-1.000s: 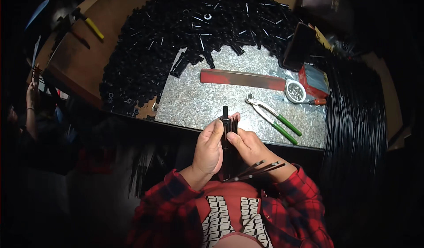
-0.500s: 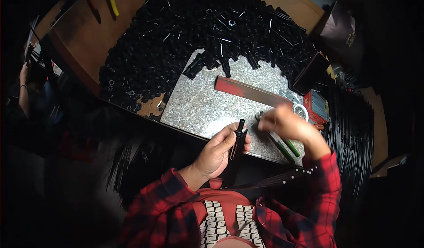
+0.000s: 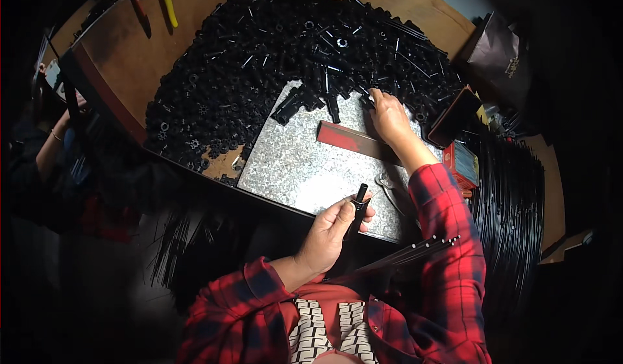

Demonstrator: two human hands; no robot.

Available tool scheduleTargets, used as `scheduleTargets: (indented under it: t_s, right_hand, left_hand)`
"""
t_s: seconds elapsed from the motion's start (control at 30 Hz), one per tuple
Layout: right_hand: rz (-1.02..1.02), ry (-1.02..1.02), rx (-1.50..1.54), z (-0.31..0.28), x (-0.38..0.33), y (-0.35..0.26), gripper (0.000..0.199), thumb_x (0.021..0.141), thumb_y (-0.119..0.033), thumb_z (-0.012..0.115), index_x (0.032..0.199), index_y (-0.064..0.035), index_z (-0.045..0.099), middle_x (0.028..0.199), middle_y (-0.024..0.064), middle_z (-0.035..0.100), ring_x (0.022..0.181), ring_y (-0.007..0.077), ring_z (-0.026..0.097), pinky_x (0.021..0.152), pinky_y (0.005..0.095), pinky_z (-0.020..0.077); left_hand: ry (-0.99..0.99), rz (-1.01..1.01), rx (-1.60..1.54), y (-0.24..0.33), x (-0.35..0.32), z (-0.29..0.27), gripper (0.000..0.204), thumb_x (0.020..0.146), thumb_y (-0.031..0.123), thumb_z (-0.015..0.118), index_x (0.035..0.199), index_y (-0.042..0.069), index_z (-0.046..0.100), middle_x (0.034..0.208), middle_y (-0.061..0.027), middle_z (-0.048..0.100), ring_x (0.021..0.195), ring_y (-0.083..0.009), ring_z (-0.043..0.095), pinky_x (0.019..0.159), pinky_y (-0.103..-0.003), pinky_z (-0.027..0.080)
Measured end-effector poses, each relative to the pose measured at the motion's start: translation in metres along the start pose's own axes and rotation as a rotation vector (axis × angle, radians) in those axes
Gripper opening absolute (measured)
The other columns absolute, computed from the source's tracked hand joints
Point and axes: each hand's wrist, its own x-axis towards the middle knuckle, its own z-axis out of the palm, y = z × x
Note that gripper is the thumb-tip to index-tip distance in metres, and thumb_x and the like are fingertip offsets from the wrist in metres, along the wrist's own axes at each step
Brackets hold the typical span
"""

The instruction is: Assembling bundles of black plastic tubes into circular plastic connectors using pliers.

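My left hand [image 3: 329,231] is wrapped around a black tubular part [image 3: 358,209], held upright just off the near edge of the granite slab [image 3: 279,163]. A narrower black tube end sticks up above the thumb. Farther off, my right hand [image 3: 389,117] reaches over the slab to the front of a big pile of black parts [image 3: 240,72]. Its fingers are curled together at the pile's edge, and what they grip is hidden. Pliers [image 3: 388,192] lie under my right forearm, which hides their handles. A red-and-grey metal bar [image 3: 347,138] lies beyond them, partly behind my right wrist.
A bundle of thin black rods [image 3: 509,202] stands to the right, with a red box [image 3: 462,163] and a dark bag [image 3: 496,56] nearby. More white-tipped rods [image 3: 415,250] cross near my lap. Yellow-handled pliers [image 3: 167,4] are at the far left. Another person's arm [image 3: 55,143] shows at the left.
My right hand has moved from above the pliers, away from me, to the pile's edge. My left hand, still holding the black tubular part, appears slightly lower and farther right.
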Motion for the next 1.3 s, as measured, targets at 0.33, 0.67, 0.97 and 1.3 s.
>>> scheduleTargets:
  t_s: [0.33, 0.67, 0.97, 1.3]
  right_hand:
    - [0.456, -0.458, 1.719, -0.129, -0.073, -0.081, 0.052, 0.088, -0.003, 0.053, 0.135, -0.0067, 0.033, 0.115, 0.0185, 0.057, 0.104, 0.0303, 0.061, 0.090, 0.0372, 0.0502]
    - [0.350, -0.388, 1.557, -0.161, -0.107, -0.107, 0.044, 0.086, -0.003, 0.062, 0.123, -0.0068, 0.039, 0.106, 0.0135, 0.058, 0.102, 0.0212, 0.058, 0.089, 0.0340, 0.0481]
    - [0.272, -0.341, 1.226, -0.170, -0.110, -0.121, 0.041, 0.084, -0.003, 0.066, 0.117, -0.0057, 0.042, 0.100, 0.0102, 0.060, 0.095, 0.0150, 0.058, 0.085, 0.0287, 0.0483]
    - [0.211, -0.351, 1.222, -0.166, -0.112, -0.123, 0.039, 0.081, 0.003, 0.066, 0.111, -0.0046, 0.044, 0.098, 0.0100, 0.061, 0.094, 0.0149, 0.059, 0.083, 0.0278, 0.0487]
  left_hand:
    - [-0.012, -0.037, -0.040, -0.001, -0.010, 0.002, 0.044, 0.102, 0.031, 0.034, 0.130, -0.001, 0.046, 0.102, -0.0074, 0.060, 0.085, -0.0113, 0.056, 0.082, -0.025, 0.046]
    - [-0.001, 0.038, 0.082, -0.001, -0.014, 0.019, 0.039, 0.102, 0.033, 0.037, 0.111, 0.000, 0.056, 0.098, -0.0045, 0.061, 0.085, -0.0102, 0.054, 0.079, -0.025, 0.046]
    - [-0.041, 0.090, 0.242, -0.001, -0.022, 0.017, 0.042, 0.103, 0.031, 0.033, 0.112, -0.003, 0.055, 0.100, -0.0049, 0.061, 0.091, -0.0093, 0.056, 0.082, -0.025, 0.045]
    - [-0.015, 0.063, 0.070, 0.006, -0.021, 0.022, 0.040, 0.102, 0.032, 0.037, 0.106, -0.001, 0.060, 0.087, 0.0012, 0.060, 0.079, -0.0058, 0.052, 0.073, -0.022, 0.043]
